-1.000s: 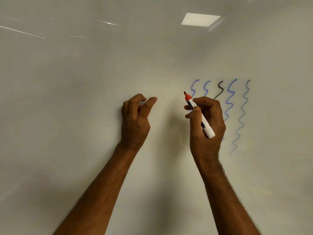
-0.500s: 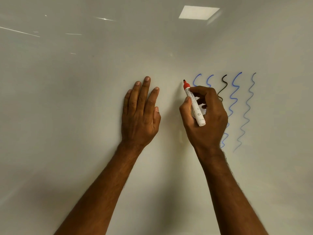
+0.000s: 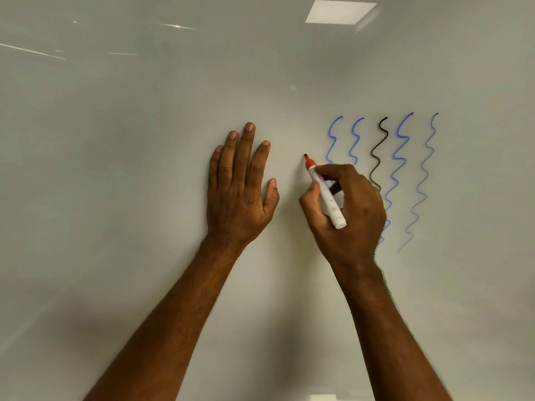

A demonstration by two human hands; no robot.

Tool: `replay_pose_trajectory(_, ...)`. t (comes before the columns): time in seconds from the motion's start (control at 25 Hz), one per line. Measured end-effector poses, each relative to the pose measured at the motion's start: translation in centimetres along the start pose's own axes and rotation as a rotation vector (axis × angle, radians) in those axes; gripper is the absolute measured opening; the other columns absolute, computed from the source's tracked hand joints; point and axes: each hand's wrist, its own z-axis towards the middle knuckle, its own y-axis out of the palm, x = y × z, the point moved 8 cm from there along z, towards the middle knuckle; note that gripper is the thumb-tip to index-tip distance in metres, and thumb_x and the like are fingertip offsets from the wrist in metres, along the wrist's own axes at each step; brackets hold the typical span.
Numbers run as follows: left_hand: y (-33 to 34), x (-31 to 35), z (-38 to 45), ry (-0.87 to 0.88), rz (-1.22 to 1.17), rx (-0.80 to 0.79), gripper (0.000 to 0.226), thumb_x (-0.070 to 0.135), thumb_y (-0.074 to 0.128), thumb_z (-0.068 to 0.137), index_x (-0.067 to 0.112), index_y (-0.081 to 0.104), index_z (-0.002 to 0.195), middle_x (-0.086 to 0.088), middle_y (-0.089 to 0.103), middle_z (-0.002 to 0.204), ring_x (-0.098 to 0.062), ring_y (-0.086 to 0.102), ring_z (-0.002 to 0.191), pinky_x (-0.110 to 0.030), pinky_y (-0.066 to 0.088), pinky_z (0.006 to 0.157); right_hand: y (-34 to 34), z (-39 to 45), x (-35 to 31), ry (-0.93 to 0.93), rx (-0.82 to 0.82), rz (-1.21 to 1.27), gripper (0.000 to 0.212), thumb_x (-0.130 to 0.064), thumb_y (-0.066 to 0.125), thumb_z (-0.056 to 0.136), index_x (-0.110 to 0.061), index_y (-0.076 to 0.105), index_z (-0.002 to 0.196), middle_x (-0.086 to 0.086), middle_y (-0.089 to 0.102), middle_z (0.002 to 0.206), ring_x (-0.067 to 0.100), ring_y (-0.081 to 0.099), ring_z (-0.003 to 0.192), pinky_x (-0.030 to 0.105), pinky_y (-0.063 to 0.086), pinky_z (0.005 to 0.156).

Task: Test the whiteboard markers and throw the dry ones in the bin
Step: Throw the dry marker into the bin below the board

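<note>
1. Five wavy test lines (image 3: 379, 153) already stand at the right of the whiteboard (image 3: 130, 169).
2. Right hand (image 3: 346, 208) grips the red-collared marker (image 3: 325, 193), tip at the board, centre of frame; no red trace shows.
3. Left hand (image 3: 238, 186) lies flat, fingers straight.
4. Best press gently and draw one long wave before judging it dry.

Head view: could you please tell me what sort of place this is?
Probably an office or classroom: a whiteboard fills the view, with marker squiggles and a reflected ceiling light panel.
</note>
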Motion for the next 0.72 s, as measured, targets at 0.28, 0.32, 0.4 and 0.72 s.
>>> replay_pose_trajectory(0.28, -0.2, 0.1, -0.1, 0.004, 0.012, 0.010, 0.059, 0.033, 0.052, 0.099, 0.008, 0.041, 0.152, -0.018, 0.032, 0.161, -0.036, 0.028, 0.150, -0.051, 0.024, 0.122, -0.5, -4.6, 2.3, 0.098, -0.057, 0.010, 0.020, -0.028, 0.068, 0.087, -0.022, 0.072, 0.106, -0.011, 0.065, 0.085, 0.007, 0.058, 0.076, 0.039, 0.051, 0.073)
replay_pose_trajectory(0.32, -0.2, 0.1, -0.1, 0.005, 0.011, 0.012, 0.059, 0.032, 0.052, 0.099, 0.008, 0.041, 0.152, -0.018, 0.032, 0.161, -0.037, 0.028, 0.150, -0.051, 0.024, 0.122, -0.5, -5.0, 2.6, 0.125, -0.053, 0.025, 0.020, -0.028, 0.068, 0.087, -0.021, 0.072, 0.106, -0.010, 0.065, 0.085, 0.008, 0.059, 0.076, 0.040, 0.051, 0.072)
replay_pose_trajectory(0.4, -0.2, 0.1, -0.1, 0.007, 0.011, 0.014, 0.059, 0.032, 0.051, 0.100, 0.007, 0.041, 0.152, -0.018, 0.032, 0.161, -0.037, 0.028, 0.150, -0.051, 0.024, 0.122, -0.4, -5.9, 2.7, 0.119, -0.082, 0.028, 0.022, -0.031, 0.066, 0.088, -0.020, 0.072, 0.105, -0.009, 0.066, 0.085, 0.008, 0.059, 0.076, 0.039, 0.051, 0.073)
replay_pose_trajectory(0.72, 0.0, 0.1, -0.1, 0.002, 0.021, -0.001, 0.058, 0.033, 0.048, 0.101, 0.008, 0.040, 0.152, -0.018, 0.032, 0.161, -0.036, 0.027, 0.150, -0.052, 0.024, 0.122, -0.3, -9.1, 3.5, 0.129, -0.134, 0.019, 0.020, -0.028, 0.067, 0.087, -0.019, 0.073, 0.104, -0.010, 0.066, 0.085, 0.008, 0.058, 0.074, 0.031, 0.049, 0.070)
